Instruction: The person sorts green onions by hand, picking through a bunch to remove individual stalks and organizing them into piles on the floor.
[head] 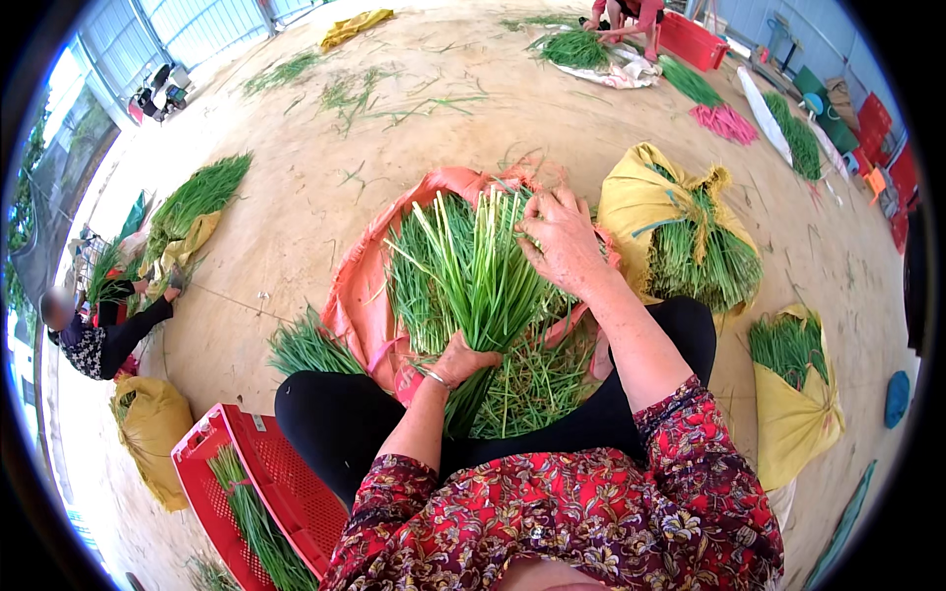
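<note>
My left hand (464, 362), with a bracelet at the wrist, grips a bunch of long green leafy stalks (488, 288) around its middle. The pale stem ends fan out upward, and the dark leaves hang down between my knees. At the right side of the stem tops is my right hand (558, 233), its fingers bent; whether it pinches a stalk cannot be told. Under and behind the bunch, more green stalks (421, 295) lie on an open salmon-coloured woven sack (362, 288). Loose cut greens (532, 395) are heaped between my legs.
A red plastic crate (295, 473) holding tied greens stands at lower left. Yellow sacks of greens (628, 196) (794, 428) are at my right, another yellow sack (155, 436) at far left. One person (89, 343) sits left; another person (628, 26) works at the top beside greens (576, 48).
</note>
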A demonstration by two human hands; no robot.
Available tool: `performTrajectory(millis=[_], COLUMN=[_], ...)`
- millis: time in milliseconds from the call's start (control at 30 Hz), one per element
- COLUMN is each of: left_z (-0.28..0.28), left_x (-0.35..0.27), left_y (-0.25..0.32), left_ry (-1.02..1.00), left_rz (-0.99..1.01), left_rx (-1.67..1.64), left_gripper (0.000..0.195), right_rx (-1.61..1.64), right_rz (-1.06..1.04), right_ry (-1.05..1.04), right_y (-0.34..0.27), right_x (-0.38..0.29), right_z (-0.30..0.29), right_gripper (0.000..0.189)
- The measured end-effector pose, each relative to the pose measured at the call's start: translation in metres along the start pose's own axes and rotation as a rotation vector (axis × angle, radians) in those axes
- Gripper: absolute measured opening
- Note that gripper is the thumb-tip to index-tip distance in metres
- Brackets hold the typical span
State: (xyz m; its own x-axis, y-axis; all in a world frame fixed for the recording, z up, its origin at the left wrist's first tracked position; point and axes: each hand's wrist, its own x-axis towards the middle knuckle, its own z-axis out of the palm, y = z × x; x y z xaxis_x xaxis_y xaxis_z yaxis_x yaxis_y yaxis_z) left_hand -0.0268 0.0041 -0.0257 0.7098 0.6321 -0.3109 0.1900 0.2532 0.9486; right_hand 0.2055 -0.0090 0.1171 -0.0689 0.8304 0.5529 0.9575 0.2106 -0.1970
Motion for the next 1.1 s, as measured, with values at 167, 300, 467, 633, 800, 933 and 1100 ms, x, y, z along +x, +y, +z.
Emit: performTrajectory(millis=[167, 300, 467, 633, 800, 933, 1100], left_z=[0.005, 0.005, 0.009, 0.003, -0.006, -0.01, -0.016], left_x=[-0.006, -0.008, -0.011, -0.01, -0.006, -0.004, -0.003], left_y=[0.011, 0.014, 0.018, 0.003, -0.01, 0.003, 0.004], left_ry=[-0.016, -0.023, -0.054, -0.075, -0.09, -0.085, 0.033], left_rz=[0.015, 0.032, 0.068, 0.023, 0.052, 0.093, 0.143], left_rx=[0.079, 0.165, 0.162, -0.129, -0.357, -0.429, -0.456], left_gripper=[0.053, 0.053, 0.055, 0.059, 0.051, 0.048, 0.047], right_rx=[-0.329, -0.358, 0.144, 0.882, 1.557, 1.629, 0.415], right_rz=[0.171, 0.234, 0.262, 0.461, 0.535, 0.19, 0.122], right_ry=[-0.201, -0.353, -0.273, -0.122, 0.1, -0.321, -0.63], right_y=[0.0, 0.004, 0.032, 0.038, 0.024, 0.046, 0.016], right_x=[0.002, -0.004, -0.017, -0.005, 0.006, -0.01, -0.028], right_z=[0.001, 0.002, 0.03, 0.017, -0.047, -0.06, -0.048], right_gripper=[0.042, 0.047, 0.026, 0.018, 0.025, 0.027, 0.017])
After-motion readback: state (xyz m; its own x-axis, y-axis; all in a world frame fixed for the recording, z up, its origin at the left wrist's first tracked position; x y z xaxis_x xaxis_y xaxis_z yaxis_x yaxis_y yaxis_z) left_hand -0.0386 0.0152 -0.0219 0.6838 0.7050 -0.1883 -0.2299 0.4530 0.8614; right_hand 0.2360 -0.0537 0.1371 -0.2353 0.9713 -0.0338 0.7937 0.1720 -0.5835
